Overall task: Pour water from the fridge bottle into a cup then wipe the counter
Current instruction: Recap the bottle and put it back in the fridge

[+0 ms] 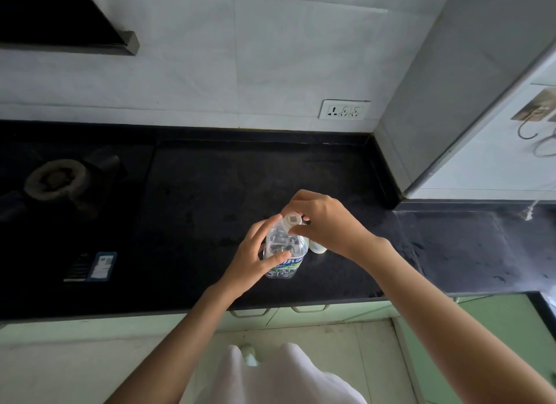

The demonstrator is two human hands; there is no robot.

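A clear plastic water bottle (285,250) with a green and blue label stands on the black counter (210,193). My left hand (255,253) grips the bottle's body from the left. My right hand (322,220) pinches the white cap (292,218) on the bottle's neck. A pale cup (318,247) sits on the counter just right of the bottle, mostly hidden under my right hand.
A gas burner (55,179) lies at the left of the counter, with a blue and white label (102,267) near the front edge. A wall socket (344,109) is behind. A grey pillar (436,103) bounds the right. Green drawers (301,310) sit below.
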